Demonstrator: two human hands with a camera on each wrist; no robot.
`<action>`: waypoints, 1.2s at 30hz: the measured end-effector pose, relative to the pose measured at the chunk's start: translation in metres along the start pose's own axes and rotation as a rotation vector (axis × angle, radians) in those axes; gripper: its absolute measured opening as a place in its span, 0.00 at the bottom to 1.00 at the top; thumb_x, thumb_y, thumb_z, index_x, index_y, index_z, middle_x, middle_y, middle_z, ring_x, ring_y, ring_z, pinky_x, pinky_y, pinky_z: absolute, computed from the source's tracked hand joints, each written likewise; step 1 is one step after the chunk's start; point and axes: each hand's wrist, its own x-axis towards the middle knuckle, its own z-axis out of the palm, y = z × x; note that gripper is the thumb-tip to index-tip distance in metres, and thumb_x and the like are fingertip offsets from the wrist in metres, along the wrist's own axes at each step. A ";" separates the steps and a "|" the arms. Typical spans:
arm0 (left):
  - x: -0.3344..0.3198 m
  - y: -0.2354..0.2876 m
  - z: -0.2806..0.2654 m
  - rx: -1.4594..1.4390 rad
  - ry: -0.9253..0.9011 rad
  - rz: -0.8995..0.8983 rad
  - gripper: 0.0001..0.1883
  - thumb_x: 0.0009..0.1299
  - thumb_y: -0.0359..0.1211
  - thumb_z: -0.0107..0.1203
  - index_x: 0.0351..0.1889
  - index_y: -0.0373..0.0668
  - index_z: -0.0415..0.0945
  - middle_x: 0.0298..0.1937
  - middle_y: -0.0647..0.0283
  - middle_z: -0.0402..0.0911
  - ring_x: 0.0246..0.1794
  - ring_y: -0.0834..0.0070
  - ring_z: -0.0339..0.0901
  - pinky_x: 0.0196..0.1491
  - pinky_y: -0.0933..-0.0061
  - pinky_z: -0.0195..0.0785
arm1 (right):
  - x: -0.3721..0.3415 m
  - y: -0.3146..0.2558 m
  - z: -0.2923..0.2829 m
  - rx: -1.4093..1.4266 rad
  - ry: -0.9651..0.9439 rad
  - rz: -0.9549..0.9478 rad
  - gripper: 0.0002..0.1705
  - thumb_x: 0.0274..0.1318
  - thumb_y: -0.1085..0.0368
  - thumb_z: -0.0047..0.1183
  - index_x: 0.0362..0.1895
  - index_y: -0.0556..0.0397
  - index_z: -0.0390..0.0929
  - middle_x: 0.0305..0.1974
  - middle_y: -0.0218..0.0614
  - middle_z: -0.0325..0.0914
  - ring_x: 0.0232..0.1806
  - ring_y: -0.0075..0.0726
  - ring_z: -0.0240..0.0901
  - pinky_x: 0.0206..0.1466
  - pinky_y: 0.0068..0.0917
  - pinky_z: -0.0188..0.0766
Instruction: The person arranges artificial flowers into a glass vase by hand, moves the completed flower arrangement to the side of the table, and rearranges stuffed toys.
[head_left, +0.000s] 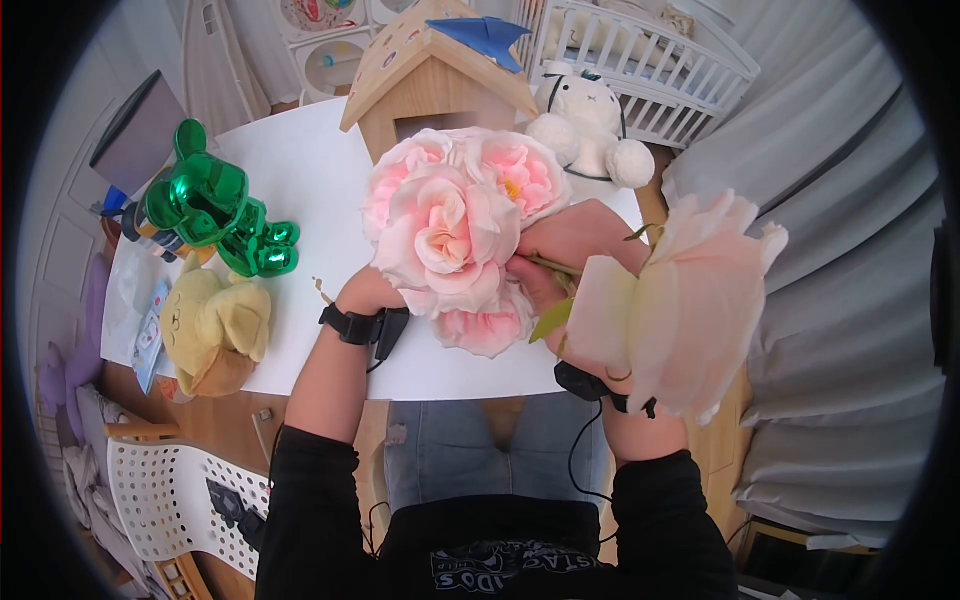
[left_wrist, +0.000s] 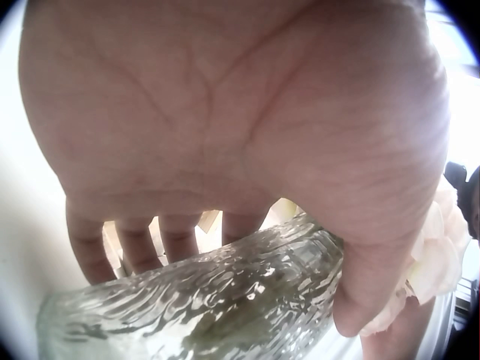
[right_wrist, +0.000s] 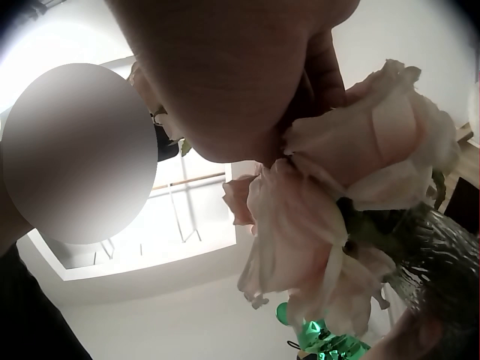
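Note:
My left hand (head_left: 372, 292) grips a clear ribbed glass vase (left_wrist: 225, 307), its fingers behind the glass and its thumb on the near side. A bunch of pink roses (head_left: 445, 235) stands in the vase and hides most of it in the head view. My right hand (head_left: 592, 236) pinches a green stem (head_left: 552, 265) close beside the bunch. On that stem a large pale pink rose (head_left: 705, 310) hangs out to the right, over the right wrist. Its green leaf (head_left: 551, 320) shows below the fingers. In the right wrist view the bunched roses (right_wrist: 300, 232) lie right under the hand.
A shiny green bear figure (head_left: 215, 205) and a yellow plush toy (head_left: 212, 325) are on the white table (head_left: 310, 180) at the left. Behind the flowers stand a wooden house (head_left: 440, 75) and a white plush toy (head_left: 590, 125). Grey curtains (head_left: 820, 280) hang at the right.

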 end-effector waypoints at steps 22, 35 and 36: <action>0.025 0.024 0.019 0.255 0.163 0.419 0.42 0.65 0.38 0.83 0.77 0.46 0.77 0.77 0.61 0.80 0.76 0.67 0.76 0.79 0.61 0.69 | -0.011 -0.003 -0.010 -0.285 -0.121 0.062 0.14 0.68 0.66 0.60 0.56 0.52 0.84 0.53 0.37 0.83 0.55 0.43 0.80 0.60 0.40 0.76; 0.012 0.019 0.022 0.057 0.169 0.175 0.34 0.68 0.37 0.80 0.71 0.47 0.76 0.68 0.64 0.82 0.68 0.70 0.81 0.69 0.64 0.78 | 0.001 -0.011 -0.015 -0.414 -0.035 -0.019 0.18 0.65 0.69 0.67 0.58 0.53 0.88 0.59 0.40 0.86 0.58 0.52 0.82 0.64 0.46 0.77; 0.010 0.020 0.020 -0.074 0.158 0.103 0.32 0.71 0.35 0.77 0.71 0.46 0.76 0.68 0.63 0.82 0.67 0.70 0.81 0.69 0.64 0.78 | 0.000 -0.011 -0.015 -0.528 -0.033 -0.012 0.19 0.65 0.67 0.67 0.60 0.54 0.87 0.61 0.41 0.86 0.59 0.52 0.83 0.64 0.46 0.77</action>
